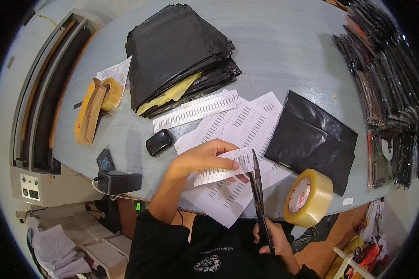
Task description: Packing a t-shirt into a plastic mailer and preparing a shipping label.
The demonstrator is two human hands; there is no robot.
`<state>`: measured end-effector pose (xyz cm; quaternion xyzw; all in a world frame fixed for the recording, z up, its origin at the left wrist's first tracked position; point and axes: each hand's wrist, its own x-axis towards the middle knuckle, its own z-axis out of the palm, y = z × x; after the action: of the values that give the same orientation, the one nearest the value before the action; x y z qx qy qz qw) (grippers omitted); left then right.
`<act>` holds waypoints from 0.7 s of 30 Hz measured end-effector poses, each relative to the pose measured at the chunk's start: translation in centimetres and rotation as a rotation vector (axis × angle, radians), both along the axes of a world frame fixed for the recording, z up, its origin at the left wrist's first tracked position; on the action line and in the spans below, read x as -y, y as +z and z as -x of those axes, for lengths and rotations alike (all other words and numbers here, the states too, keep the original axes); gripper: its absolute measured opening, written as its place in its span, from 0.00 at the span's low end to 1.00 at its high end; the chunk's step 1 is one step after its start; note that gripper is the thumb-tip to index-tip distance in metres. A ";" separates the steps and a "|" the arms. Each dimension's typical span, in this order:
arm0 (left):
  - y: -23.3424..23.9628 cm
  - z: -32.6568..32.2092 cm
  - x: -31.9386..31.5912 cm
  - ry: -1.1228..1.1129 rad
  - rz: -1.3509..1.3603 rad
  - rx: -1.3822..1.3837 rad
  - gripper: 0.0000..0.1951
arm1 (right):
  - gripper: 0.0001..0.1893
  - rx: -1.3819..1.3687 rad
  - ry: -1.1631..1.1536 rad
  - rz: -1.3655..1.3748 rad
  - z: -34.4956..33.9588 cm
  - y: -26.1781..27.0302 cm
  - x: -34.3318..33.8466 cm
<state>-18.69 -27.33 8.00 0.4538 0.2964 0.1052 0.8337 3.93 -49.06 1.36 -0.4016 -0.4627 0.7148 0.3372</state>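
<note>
My left hand [213,160] holds a strip of printed paper [209,176] between thumb and fingers, above several loose printed sheets [223,204]. In my right hand [274,235] are black-handled scissors [257,188], blades pointing away from me. The blade tips are at the strip's right end; whether they touch it I cannot tell. A longer printed strip [195,110] lies beyond the sheets. To the right are folded black plastic bags [310,139] and a large roll of clear tape [309,198] near the table's front edge.
A tall stack of black plastic bags [174,52] stands at the back. Dark packaged items [387,87] line the right side. At left are a paper bag [90,113], another tape roll [112,94], a phone [105,159], a black box [120,182] and a glossy black case [159,142].
</note>
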 end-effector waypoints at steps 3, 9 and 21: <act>-1.1 0.0 -0.2 -0.036 -0.142 -0.036 0.17 | 0.31 0.048 0.005 -0.028 0.0 -0.4 0.1; -1.0 -0.4 0.0 -0.063 -0.235 -0.085 0.17 | 0.31 0.066 -0.026 -0.088 0.1 -0.8 0.1; -1.3 -0.5 0.1 -0.063 -0.316 -0.088 0.17 | 0.31 0.102 -0.044 -0.075 0.1 -0.7 0.1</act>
<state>-18.16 -27.40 6.75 0.5924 0.2979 0.1042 0.7413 3.85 -49.17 0.67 -0.4347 -0.4969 0.6678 0.3437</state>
